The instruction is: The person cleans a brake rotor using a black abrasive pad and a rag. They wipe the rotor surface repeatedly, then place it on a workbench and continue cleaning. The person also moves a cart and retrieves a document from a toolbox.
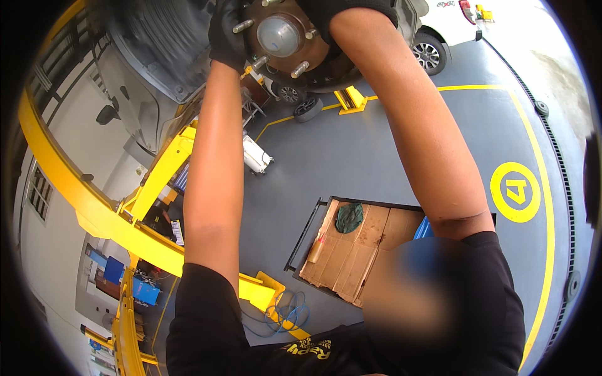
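Note:
Overhead, at the top edge of the head view, is a rusty brown wheel hub (320,50) with a round grey centre cap (278,35) and several bare wheel studs. Both my arms reach up to it. In a black glove, my left hand (227,31) lies against the hub's left side, its fingers hidden. My right hand (351,7), gloved in black too, is at the upper right of the hub. The frame's edge cuts off most of it, so its fingers and anything in them do not show. A dark wheel-arch liner (150,44) curves beside the left hand.
Below stands a cart (307,232) topped with cardboard (348,250), bearing a dark green rag (349,217). Yellow lift arms (135,232) cross the left side. A blue hose (288,313) coils on the floor. A loose wheel (308,109) and a white vehicle (448,22) are farther off.

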The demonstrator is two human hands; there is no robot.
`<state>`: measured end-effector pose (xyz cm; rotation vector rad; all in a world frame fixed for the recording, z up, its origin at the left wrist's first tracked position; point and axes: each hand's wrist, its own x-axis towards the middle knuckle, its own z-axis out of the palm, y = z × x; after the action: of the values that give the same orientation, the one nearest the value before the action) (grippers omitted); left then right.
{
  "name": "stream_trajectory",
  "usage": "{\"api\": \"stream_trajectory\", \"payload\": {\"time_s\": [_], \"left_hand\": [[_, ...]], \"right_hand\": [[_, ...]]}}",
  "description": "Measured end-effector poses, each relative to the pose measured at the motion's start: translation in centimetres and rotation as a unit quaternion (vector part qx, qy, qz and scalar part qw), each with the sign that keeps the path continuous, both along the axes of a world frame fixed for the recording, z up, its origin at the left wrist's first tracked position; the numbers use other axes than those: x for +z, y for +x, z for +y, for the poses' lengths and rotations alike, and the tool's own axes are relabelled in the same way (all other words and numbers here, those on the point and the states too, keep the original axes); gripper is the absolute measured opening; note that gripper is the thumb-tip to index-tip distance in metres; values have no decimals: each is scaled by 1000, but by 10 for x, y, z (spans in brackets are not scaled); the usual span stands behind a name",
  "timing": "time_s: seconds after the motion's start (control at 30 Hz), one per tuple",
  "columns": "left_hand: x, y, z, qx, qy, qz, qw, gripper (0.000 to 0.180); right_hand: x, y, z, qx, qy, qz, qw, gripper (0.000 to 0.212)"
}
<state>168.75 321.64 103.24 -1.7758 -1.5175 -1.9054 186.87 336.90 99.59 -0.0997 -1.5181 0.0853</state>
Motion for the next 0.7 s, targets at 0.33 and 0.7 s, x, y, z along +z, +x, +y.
{"api": "stream_trajectory", "payload": {"time_s": [0.33, 0.7], "left_hand": [[-3, 14, 0, 10, 1, -8, 1000, 43], [-6, 5, -7, 16, 24, -62, 998, 36]], "right_hand": [[-153, 5, -41, 173, -256, 80, 948, 41], [-101, 47, -1, 238, -179, 175, 939, 29]]}}
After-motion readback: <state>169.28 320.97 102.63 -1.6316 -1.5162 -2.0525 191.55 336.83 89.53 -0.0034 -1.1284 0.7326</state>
